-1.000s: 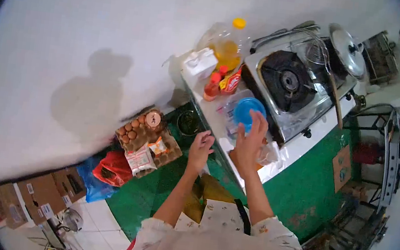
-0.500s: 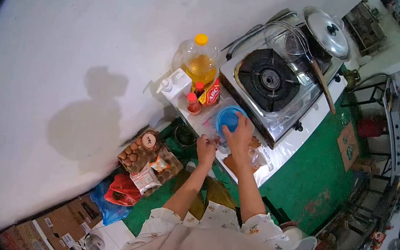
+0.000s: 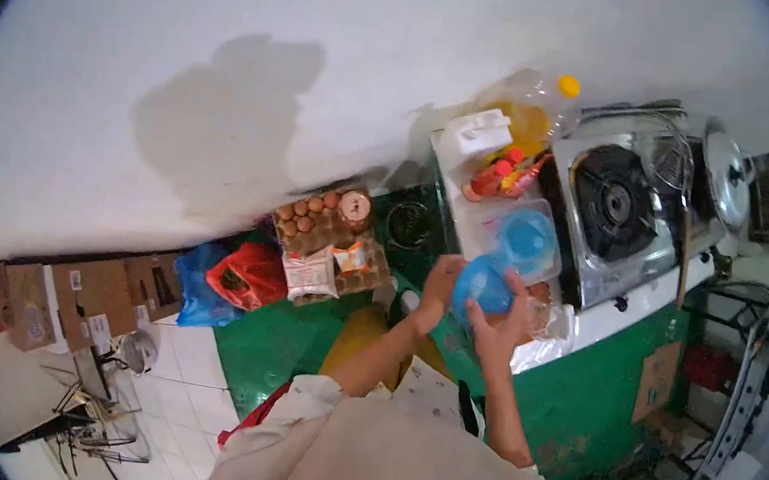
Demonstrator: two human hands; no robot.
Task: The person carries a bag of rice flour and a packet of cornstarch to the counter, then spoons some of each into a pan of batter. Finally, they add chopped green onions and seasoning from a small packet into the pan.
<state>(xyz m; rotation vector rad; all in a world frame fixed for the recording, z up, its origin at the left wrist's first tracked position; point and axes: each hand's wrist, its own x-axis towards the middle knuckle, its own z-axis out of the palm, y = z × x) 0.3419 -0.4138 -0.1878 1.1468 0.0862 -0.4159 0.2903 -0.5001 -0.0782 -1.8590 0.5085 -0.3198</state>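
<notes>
A blue bowl (image 3: pixel 482 287) is held between my two hands in front of the white table edge. My right hand (image 3: pixel 504 320) grips its right side, fingers wrapped round the rim. At its left side is my left hand (image 3: pixel 439 290), its fingers closed at the bowl's edge. A second blue bowl (image 3: pixel 528 238) sits in a clear plastic container (image 3: pixel 549 265) just beyond. Red-capped sauce bottles (image 3: pixel 490 181) and a white jug (image 3: pixel 479 133) stand farther back, near an oil bottle with a yellow cap (image 3: pixel 568 87).
A gas stove (image 3: pixel 624 207) with a whisk and a lidded pot (image 3: pixel 726 176) stands to the right. On the left are an egg tray (image 3: pixel 356 280), a red plastic bag (image 3: pixel 250 276), a blue bag (image 3: pixel 202 299) and cardboard boxes (image 3: pixel 99 301).
The view has turned left, so the table appears farther right. One blue bowl is now lifted toward me between both hands, apart from another that stays in the container.
</notes>
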